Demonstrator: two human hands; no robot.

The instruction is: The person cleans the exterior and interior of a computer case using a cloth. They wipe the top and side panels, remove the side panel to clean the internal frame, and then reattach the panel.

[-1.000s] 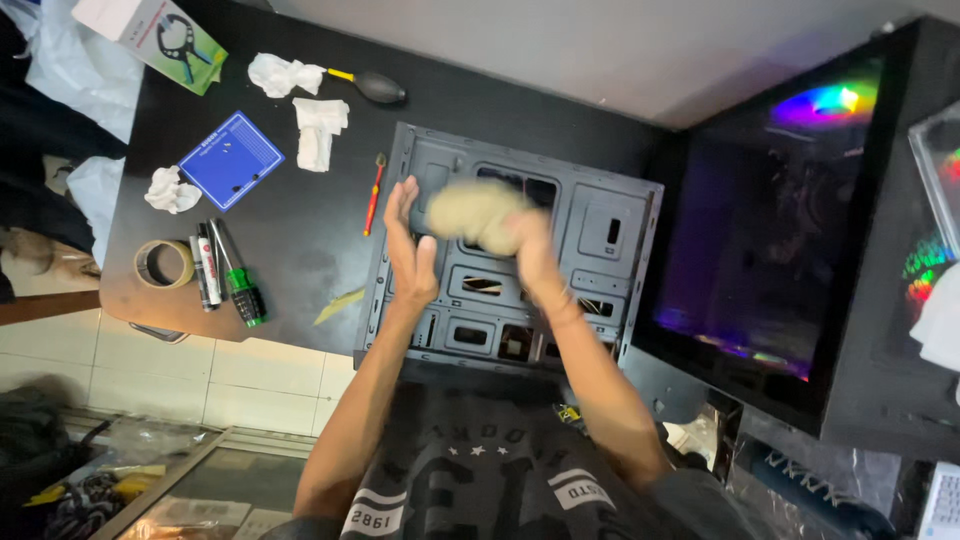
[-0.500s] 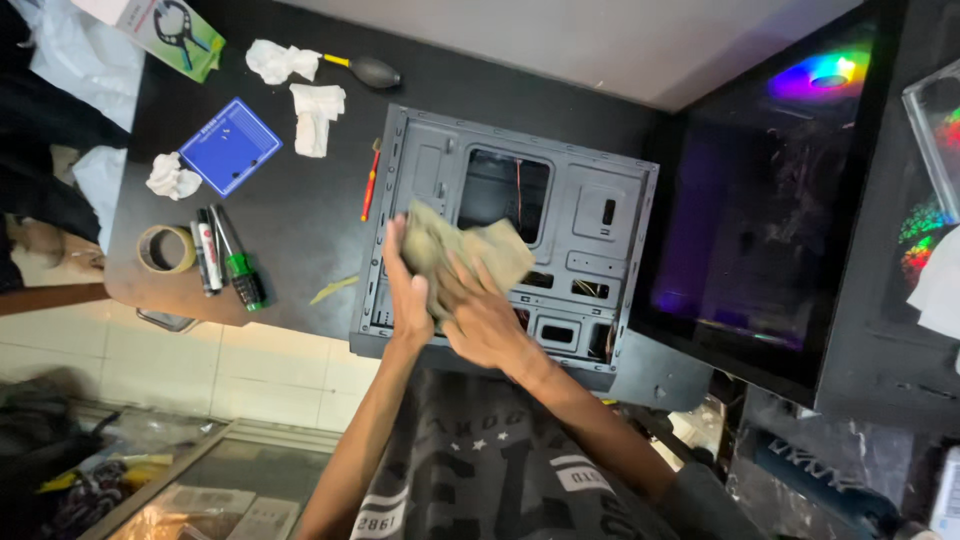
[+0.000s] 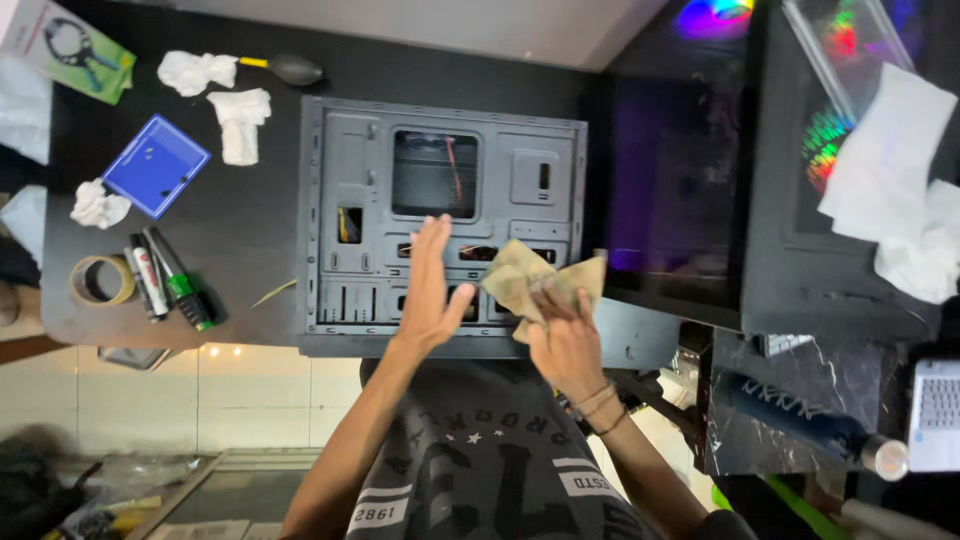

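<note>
Fingers [image 3: 432, 240] of left hand [image 3: 430, 290]: spread flat on grey computer case [image 3: 345, 200], shifted lower than a moment ago. Right hand [image 3: 565, 335]: fingers clamped on tan cloth [image 3: 525, 280], now drawn to case's near edge on black table [image 3: 240, 230]; wiping continues.

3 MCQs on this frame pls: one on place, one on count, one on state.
1. Where does the blue pad lie relative to the case?
A. on top of it
B. left of it on the desk
C. inside it

2. How many crumpled white tissues lie left of the case?
A. one
B. five
C. three

3. What is the right hand doing?
A. gripping a cloth
B. resting empty on the desk
C. holding a tape roll

Answers:
1 B, the pad sits on the dark desk, apart from the case.
2 C, three wads show there.
3 A, its fingers close on the tan cloth, while the left hand is flat and open.
</note>
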